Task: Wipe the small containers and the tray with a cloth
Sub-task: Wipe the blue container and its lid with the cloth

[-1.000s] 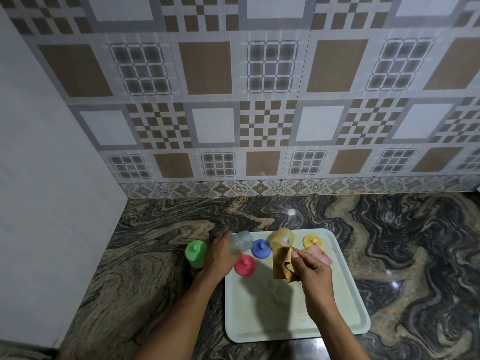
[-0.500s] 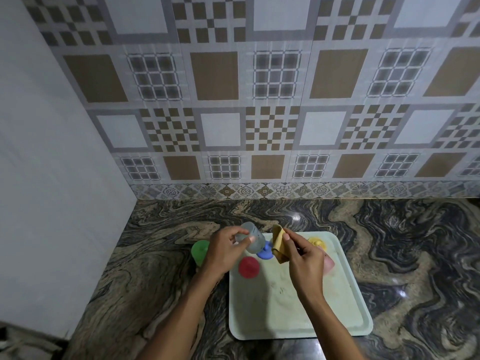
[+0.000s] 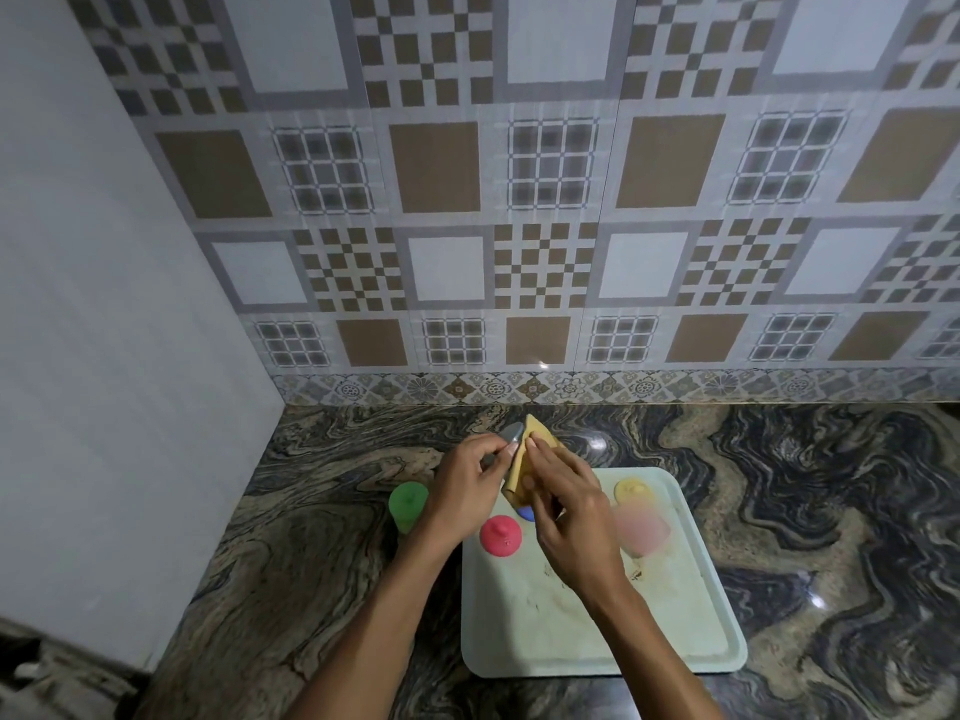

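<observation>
A: Your left hand (image 3: 465, 485) is curled round a small clear container (image 3: 510, 433), holding it up over the far left corner of the tray (image 3: 675, 646). Only the container's upper end shows past your fingers.

B: Your right hand (image 3: 574, 522) pinches a yellow cloth (image 3: 521, 475) between thumb and fingers and lays it against the side of that container. One corner of the cloth pokes up above your fingertips.

A: Your hands are close together, with the cloth between them.

B: Below them on the tray you have a red knobbed lid (image 3: 500, 535) near the left rim. Just behind it is a sliver of a blue lid (image 3: 525, 513), mostly hidden under your right hand.

A: To the right of your right hand lies a yellow lid (image 3: 634, 492). Just nearer to you is a pink container (image 3: 641, 530), too blurred to tell whether it is upright or on its side.

B: Your green container (image 3: 409, 504) stands off the tray, on the marble countertop (image 3: 311, 563), just left of your left wrist.

A: Brownish smudges (image 3: 635, 574) mark the tray floor beside your right forearm. The tray is pale green and lies flat on the countertop.

B: Beyond your hands rises the patterned tile wall (image 3: 519, 200), and a plain white panel (image 3: 104, 304) closes off your left side.
</observation>
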